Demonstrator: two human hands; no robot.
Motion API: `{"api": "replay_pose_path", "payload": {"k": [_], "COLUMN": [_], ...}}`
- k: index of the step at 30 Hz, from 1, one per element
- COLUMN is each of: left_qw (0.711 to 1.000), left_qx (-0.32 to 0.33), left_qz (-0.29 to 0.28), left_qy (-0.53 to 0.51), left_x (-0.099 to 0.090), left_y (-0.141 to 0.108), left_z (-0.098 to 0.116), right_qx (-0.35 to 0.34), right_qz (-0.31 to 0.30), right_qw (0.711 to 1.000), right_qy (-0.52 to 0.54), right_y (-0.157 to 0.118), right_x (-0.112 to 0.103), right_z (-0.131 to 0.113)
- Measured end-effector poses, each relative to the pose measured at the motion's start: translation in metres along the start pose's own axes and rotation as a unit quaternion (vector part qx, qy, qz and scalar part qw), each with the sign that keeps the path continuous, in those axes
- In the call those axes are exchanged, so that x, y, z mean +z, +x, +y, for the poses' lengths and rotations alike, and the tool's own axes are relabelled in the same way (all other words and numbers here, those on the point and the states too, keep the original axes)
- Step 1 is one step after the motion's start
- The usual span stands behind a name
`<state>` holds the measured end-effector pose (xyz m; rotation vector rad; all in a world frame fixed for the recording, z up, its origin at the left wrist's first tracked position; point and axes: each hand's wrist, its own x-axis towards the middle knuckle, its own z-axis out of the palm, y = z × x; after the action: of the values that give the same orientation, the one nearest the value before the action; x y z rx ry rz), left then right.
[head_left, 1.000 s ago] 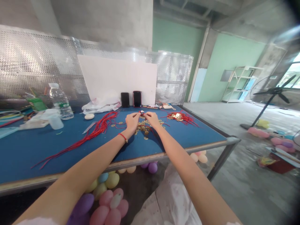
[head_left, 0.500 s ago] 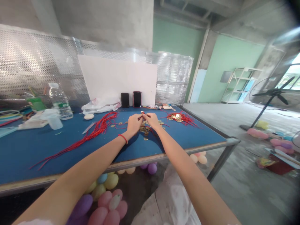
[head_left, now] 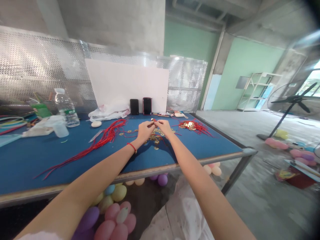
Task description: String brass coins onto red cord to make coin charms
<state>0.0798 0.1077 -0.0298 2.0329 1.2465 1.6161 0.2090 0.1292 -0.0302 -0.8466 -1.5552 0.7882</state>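
Both hands meet above the blue table. My left hand pinches a red cord, its wrist circled by a red bracelet. The fingertips of my right hand are closed on the same cord, close to the left ones. How the cord is looped between the fingers is too small to make out. Under and around the hands lie scattered gold coins with holes. A long bundle of red cords stretches out to the left. To the right sits a heap of gold coins on red cords.
Two dark phones lean upright against a white board. At the left stand a plastic bottle and a translucent cup. A white stone-like object lies near a plastic bag. Balloons are under the table.
My fingertips have shifted slightly against each other, and more red cord shows between them. The whole view has moved a little; the things on the table stay where they were.
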Motion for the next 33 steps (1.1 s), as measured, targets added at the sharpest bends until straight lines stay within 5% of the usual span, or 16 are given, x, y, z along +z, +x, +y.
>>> {"api": "replay_pose_path", "payload": {"k": [3,7,10,14,22,28,33], "left_qw": [0.976,0.85,0.783,0.737,0.749,0.764,0.773], "left_qx": [-0.102,-0.306,-0.391,-0.422,-0.407,-0.395,-0.389], "left_qz": [0.016,0.017,-0.021,-0.055,-0.053,-0.03,0.022], "left_qy": [-0.189,-0.429,-0.483,-0.525,-0.52,-0.51,-0.501], "left_x": [0.004,0.005,0.003,-0.001,-0.003,-0.005,-0.01], "left_y": [0.002,0.005,0.007,0.008,0.007,0.006,0.006], "left_z": [0.004,0.006,0.005,0.003,0.003,0.006,0.011], "right_qx": [0.025,0.061,0.087,0.094,0.068,-0.056,-0.107], "right_qz": [0.007,-0.019,-0.057,-0.074,-0.107,-0.049,0.058], "right_qw": [0.999,0.997,0.992,0.991,0.991,0.994,0.965], "right_qy": [0.023,0.051,0.068,0.062,0.046,-0.086,-0.234], "right_y": [-0.002,-0.008,-0.011,-0.012,-0.01,-0.006,-0.012], "right_x": [0.0,0.001,0.002,0.003,0.004,0.004,0.003], "right_z": [-0.005,-0.015,-0.02,-0.019,-0.014,-0.007,-0.011]}}
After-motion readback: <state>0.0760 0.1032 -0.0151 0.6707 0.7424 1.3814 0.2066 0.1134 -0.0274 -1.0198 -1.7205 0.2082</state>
